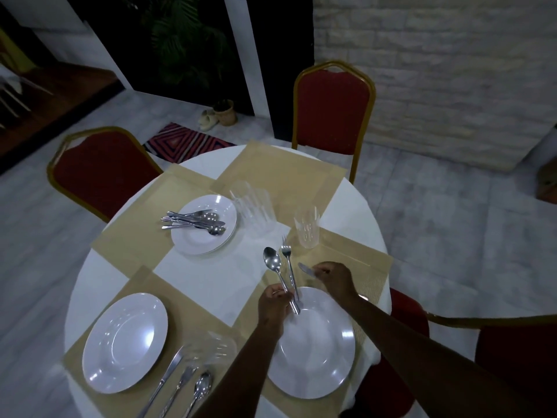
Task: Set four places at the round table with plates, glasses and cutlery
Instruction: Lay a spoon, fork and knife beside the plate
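Observation:
My left hand [275,306] grips a spoon [272,260] and a fork [287,257] by their handles above the rim of the near-right white plate [316,351]. My right hand [334,279] holds a knife [306,269] just beyond that plate, blade pointing left. A clear glass [306,229] stands at this mat's far corner. The near-left plate [125,342] has a knife, fork and spoon [180,387] laid to its right and a glass [214,348] beside it. A far plate stack [208,236] carries several loose cutlery pieces [194,221]. Stacked glasses [253,209] stand next to it.
The round table [205,276] has a white cloth and tan placemats; the far mat [280,173] is bare. Red chairs with gold frames stand at the far left [99,173], the far side [331,110] and the right [512,342]. A patterned rug [184,143] lies on the floor.

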The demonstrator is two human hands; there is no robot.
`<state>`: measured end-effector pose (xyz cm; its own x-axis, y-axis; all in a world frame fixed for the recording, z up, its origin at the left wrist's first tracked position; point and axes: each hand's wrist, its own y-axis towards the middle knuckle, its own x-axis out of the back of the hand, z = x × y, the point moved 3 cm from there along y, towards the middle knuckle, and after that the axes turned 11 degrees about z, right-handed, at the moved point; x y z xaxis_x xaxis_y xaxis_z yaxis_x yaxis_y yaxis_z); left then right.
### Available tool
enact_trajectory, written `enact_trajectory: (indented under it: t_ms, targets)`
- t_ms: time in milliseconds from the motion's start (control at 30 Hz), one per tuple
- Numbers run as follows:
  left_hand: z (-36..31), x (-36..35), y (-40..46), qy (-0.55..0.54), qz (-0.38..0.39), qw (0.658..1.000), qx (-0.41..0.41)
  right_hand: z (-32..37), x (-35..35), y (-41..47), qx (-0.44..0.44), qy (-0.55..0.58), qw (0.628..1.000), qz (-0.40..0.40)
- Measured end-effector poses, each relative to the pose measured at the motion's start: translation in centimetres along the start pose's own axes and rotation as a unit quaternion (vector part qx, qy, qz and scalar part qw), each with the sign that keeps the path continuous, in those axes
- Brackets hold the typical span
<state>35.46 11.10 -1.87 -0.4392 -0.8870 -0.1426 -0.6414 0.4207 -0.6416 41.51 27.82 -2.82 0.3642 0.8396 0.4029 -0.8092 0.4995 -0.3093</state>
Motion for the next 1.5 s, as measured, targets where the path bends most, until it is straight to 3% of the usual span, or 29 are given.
enact_trajectory:
  t_ms: [67,200,300,433,500,600,833,967,1100,1300,1400,1500]
  targets:
    - [0.1,-0.7,-0.4,-0.005,0.019,1.0,-0.003,2.2,-1.1,0.0,-0.042,0.105,0.991,0.073]
    - [-0.4,-1.9,-0.9,0.014,0.048,0.999,-0.01,4.4,-1.2,0.1,-0.088,0.167,0.978,0.095]
    - [-0.8,-2.1,-1.0,0.049,0.045,0.998,-0.016,4.0,0.3,0.5,-0.078,0.11,0.987,0.085]
    - [-0.7,-1.0,-0.3,0.03,0.018,0.999,-0.015,0.9,4.0,0.4,-0.039,-0.13,0.99,0.036]
    - [-0.2,-0.4,0.0,0.031,0.012,0.999,-0.015,-1.6,5.4,0.4,-0.058,-0.195,0.979,0.016]
    - [0.7,0.4,0.3,0.027,0.007,1.0,-0.011,-3.6,6.0,0.7,-0.081,-0.209,0.975,0.017]
    - [2.2,1.8,0.6,0.028,0.003,1.0,0.002,-2.9,4.2,2.1,-0.024,-0.272,0.962,0.015]
    - [1.7,1.9,0.7,0.02,0.011,1.0,0.009,-3.3,3.8,2.3,-0.036,-0.288,0.957,0.031]
    - [0.6,0.7,1.2,0.001,0.011,1.0,0.014,-2.3,3.8,2.0,-0.014,-0.226,0.974,0.014]
    - [-2.5,-1.2,2.2,0.01,0.017,1.0,-0.009,-0.6,0.9,1.0,-0.009,-0.042,0.983,0.179]
    - [-3.3,-2.1,2.6,0.022,0.026,0.999,-0.018,0.4,0.5,0.0,-0.031,0.101,0.975,0.195]
    - [-3.0,-2.8,3.0,0.032,0.04,0.999,-0.009,1.0,1.0,-0.7,-0.038,0.172,0.963,0.206]
